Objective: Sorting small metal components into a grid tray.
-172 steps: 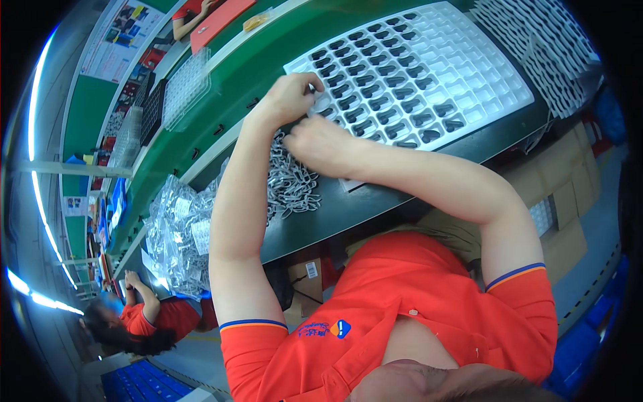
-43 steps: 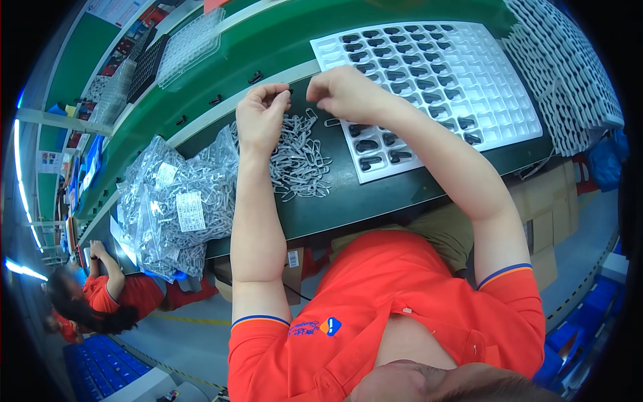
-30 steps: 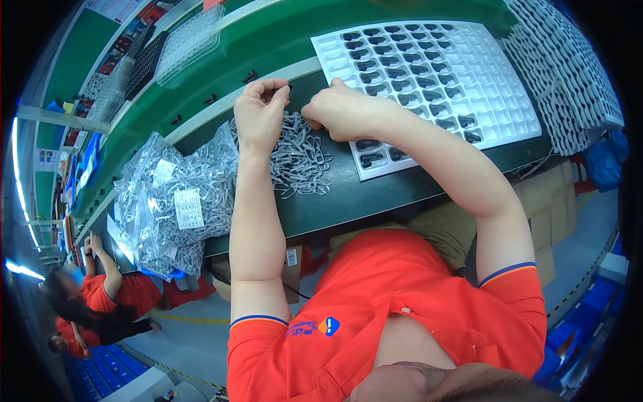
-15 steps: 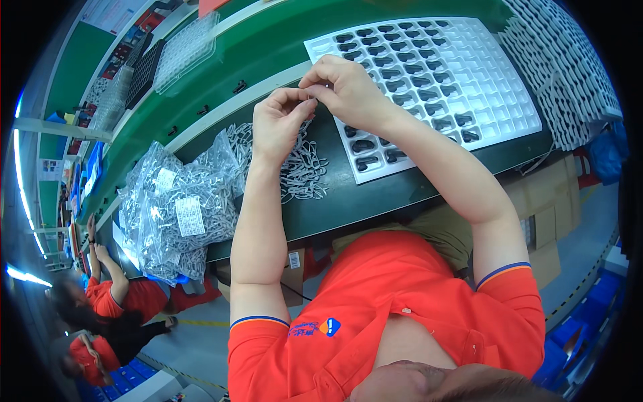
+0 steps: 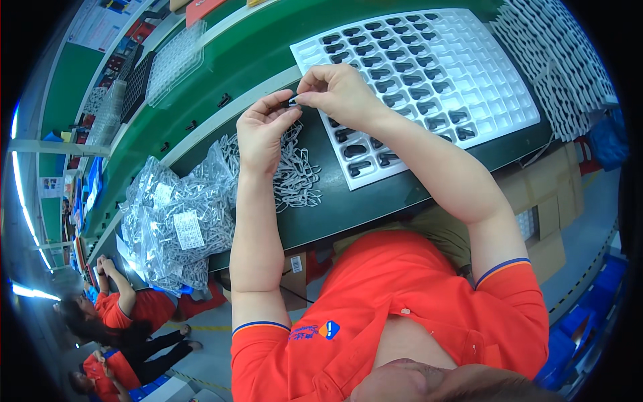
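Note:
A small black part (image 5: pixel 289 103) is pinched between the thumb and fingers of my left hand (image 5: pixel 262 130). My right hand (image 5: pixel 345 97) meets it from the right, thumb and forefinger closed at a small pale bit on the part's end; what that bit is cannot be made out. Under and beside my hands lies a loose pile of grey wire-like loops (image 5: pixel 295 175). To the right is a white moulded tray (image 5: pixel 492 87); black parts of a similar look sit in its left and middle pockets, while pockets on its right side hold none.
Clear plastic bags (image 5: pixel 167 208) full of grey loops lie left of my left forearm. A green conveyor belt (image 5: pixel 261 43) with a few black pieces runs along the far side. Stacked white trays (image 5: pixel 556 60) stand at far right. Two people in red are at lower left.
Both hands have shifted slightly left, and their fingertips have parted a little, so the black part between them now shows. The whole view has tilted slightly.

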Demonstrator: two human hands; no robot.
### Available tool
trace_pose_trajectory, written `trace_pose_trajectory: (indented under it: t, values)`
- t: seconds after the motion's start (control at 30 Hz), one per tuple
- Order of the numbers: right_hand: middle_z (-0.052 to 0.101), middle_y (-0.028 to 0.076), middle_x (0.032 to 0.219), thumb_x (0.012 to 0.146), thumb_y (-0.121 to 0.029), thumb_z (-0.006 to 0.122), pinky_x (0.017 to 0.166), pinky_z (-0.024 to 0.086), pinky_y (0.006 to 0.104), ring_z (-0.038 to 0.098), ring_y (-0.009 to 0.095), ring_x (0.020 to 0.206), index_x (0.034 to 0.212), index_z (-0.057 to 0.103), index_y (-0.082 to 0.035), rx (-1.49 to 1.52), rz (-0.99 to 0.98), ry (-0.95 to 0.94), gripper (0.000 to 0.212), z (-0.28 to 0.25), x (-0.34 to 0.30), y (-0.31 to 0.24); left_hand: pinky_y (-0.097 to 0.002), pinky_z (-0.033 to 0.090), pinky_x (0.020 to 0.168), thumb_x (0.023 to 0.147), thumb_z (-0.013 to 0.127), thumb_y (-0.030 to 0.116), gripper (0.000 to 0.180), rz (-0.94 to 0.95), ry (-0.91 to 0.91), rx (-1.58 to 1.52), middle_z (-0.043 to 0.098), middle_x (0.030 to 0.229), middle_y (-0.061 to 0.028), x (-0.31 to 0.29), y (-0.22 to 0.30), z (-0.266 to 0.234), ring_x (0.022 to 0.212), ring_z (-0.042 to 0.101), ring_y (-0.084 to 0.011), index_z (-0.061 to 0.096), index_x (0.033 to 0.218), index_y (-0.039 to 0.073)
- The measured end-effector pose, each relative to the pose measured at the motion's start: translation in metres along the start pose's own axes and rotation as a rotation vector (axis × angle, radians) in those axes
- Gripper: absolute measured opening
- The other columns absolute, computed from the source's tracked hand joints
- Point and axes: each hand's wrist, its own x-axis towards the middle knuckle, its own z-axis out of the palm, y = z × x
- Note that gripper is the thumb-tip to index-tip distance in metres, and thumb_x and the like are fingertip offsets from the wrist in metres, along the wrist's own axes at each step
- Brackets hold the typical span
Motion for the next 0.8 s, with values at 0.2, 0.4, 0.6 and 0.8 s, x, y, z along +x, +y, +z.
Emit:
trace_pose_trajectory:
  t: [0.2, 0.4, 0.6, 0.8]
  values:
    - [0.067, 0.004, 0.076, 0.083, -0.009, 0.074, 0.068, 0.049, 0.0254, 0.061, 0.009, 0.071, 0.083, 0.068, 0.000, -0.011, -0.023, 0.015, 0.010, 0.003, 0.001, 0.004, -0.0248, 0.058, 0.082, 0.084, 0.070, -0.008, 0.031, 0.011, -0.024, 0.038, 0.071, 0.100, -0.0131, -0.001, 0.000, 0.004, 0.086, 0.070, -0.0159, 0.065, 0.114, -0.009]
    - [0.067, 0.004, 0.075, 0.083, -0.008, 0.074, 0.067, 0.049, 0.0248, 0.060, 0.009, 0.070, 0.082, 0.065, -0.001, 0.000, -0.003, -0.004, 0.012, 0.004, 0.002, 0.007, -0.0255, 0.058, 0.081, 0.088, 0.067, -0.005, 0.025, 0.023, -0.026, 0.086, 0.071, 0.099, -0.0132, -0.002, -0.001, 0.004, 0.086, 0.070, -0.0160, 0.066, 0.113, -0.009]
    - [0.066, 0.005, 0.075, 0.082, -0.007, 0.074, 0.066, 0.048, 0.0257, 0.059, 0.010, 0.070, 0.085, 0.065, 0.000, 0.082, -0.008, -0.084, 0.012, -0.001, 0.004, 0.005, -0.0251, 0.057, 0.078, 0.092, 0.063, -0.003, 0.019, 0.049, -0.078, 0.181, 0.071, 0.098, -0.0125, -0.002, 0.003, 0.007, 0.085, 0.070, -0.0148, 0.068, 0.109, -0.008]
    - [0.069, 0.014, 0.079, 0.078, -0.006, 0.072, 0.069, 0.054, 0.0378, 0.067, 0.028, 0.076, 0.082, 0.066, 0.001, -0.292, -0.332, 0.125, 0.010, 0.006, 0.004, 0.011, -0.0283, 0.057, 0.077, 0.085, 0.066, 0.000, 0.020, 0.255, -0.015, 0.811, 0.074, 0.092, -0.0103, 0.035, 0.016, -0.008, 0.082, 0.071, -0.0159, 0.071, 0.104, -0.001]
